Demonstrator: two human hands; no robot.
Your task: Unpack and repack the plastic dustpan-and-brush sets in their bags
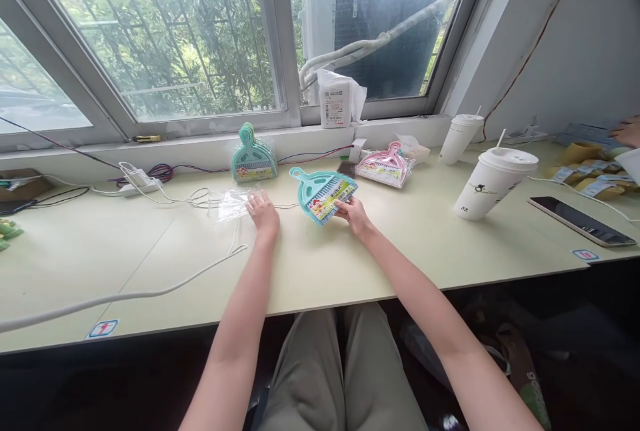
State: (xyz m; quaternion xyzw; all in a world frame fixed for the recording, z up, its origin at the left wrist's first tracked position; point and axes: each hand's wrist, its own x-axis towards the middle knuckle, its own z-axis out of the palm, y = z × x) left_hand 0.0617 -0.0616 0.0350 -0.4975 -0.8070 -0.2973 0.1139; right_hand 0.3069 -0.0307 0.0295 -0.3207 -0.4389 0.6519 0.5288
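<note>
My right hand (356, 216) grips the lower right edge of a turquoise mini dustpan and brush set (320, 192), holding it tilted over the table. A printed label lies across its bristles. On the table, my left hand (263, 212) rests with fingers stretched out at the edge of a clear plastic bag (233, 205). Behind it, a stack of green dustpan sets (253, 156) leans against the window ledge. Pink dustpan sets (384, 165) in clear wrapping lie at the back, right of the one I hold.
Two white lidded cups, the nearer a large cup (493, 184), stand to the right near a phone (583, 220). A white cable (150, 293) crosses the left side toward a power strip (137, 181). Yellow packets (600, 177) and another person's hand (627, 132) are at far right.
</note>
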